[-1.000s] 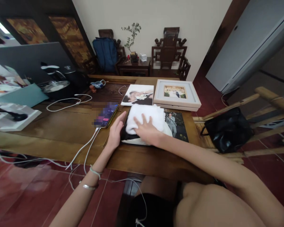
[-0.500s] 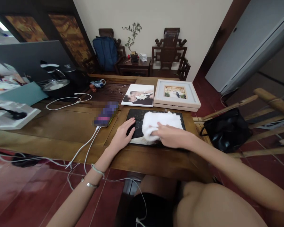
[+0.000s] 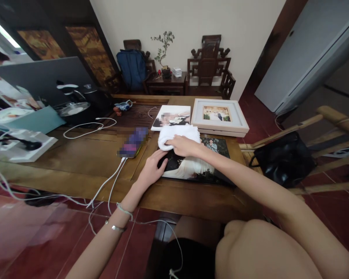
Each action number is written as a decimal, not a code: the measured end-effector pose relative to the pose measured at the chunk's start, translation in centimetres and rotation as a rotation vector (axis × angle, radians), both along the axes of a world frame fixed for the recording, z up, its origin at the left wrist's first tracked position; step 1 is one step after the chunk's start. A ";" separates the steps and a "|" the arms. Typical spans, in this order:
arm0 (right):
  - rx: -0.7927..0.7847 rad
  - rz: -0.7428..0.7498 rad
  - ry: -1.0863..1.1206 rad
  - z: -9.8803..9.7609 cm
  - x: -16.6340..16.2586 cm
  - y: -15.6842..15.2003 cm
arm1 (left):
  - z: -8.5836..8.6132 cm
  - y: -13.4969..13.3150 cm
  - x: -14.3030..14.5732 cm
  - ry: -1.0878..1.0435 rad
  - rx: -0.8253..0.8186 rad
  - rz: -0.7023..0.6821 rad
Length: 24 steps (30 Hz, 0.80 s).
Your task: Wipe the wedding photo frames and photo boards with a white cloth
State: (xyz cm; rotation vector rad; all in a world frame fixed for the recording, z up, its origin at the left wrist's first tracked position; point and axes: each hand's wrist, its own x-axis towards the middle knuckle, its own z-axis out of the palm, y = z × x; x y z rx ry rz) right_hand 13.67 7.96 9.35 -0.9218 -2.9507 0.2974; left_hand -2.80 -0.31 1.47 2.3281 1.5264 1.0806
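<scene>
A dark photo print (image 3: 189, 168) showing a white dress lies flat on the wooden table in front of me. My right hand (image 3: 184, 146) grips a folded white towel (image 3: 180, 133), which covers the print's upper left part. Fingers spread, my left hand (image 3: 153, 166) rests on the print's left edge. Just behind the towel lies a white-edged photo panel (image 3: 174, 112); whether they touch I cannot tell. To its right is a pale framed picture (image 3: 218, 114), stacked on another frame.
A phone (image 3: 133, 142) with white cables lies left of the print. Further left stand a white power strip (image 3: 31, 149), a teal box (image 3: 48, 126) and a pot with a glass lid (image 3: 75, 110). A black bag (image 3: 282, 159) sits on a bamboo chair at the right.
My right hand has moved the towel left and away from me, uncovering the middle and right of the photo print. My left hand stays at the print's left edge.
</scene>
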 end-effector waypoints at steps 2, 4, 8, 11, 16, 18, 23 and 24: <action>-0.023 0.000 0.008 0.4 2.5 0.1 | -0.1 0.0 0.0 -0.011 0.003 -0.011; -0.038 -0.031 0.001 0.6 5.6 0.1 | -0.1 0.0 0.1 -0.023 0.005 -0.021; -0.008 -0.174 -0.025 0.0 11.5 -1.3 | 0.0 -0.1 0.2 -0.041 0.012 -0.021; 0.007 -0.186 -0.012 -0.9 14.0 -4.6 | 0.0 -0.1 0.3 -0.045 0.012 -0.014; -0.218 -0.069 -0.005 0.7 15.7 -12.0 | -0.1 -0.1 0.3 -0.037 0.022 -0.009; -0.322 -0.071 -0.044 1.9 16.0 -13.8 | -0.1 -0.1 0.2 -0.040 0.023 -0.009; -0.370 -0.180 -0.085 2.6 15.8 -12.6 | -0.2 0.0 0.1 -0.046 0.017 -0.015; -0.343 -0.189 -0.071 2.4 15.6 -11.5 | -0.2 0.0 0.1 -0.045 0.016 -0.018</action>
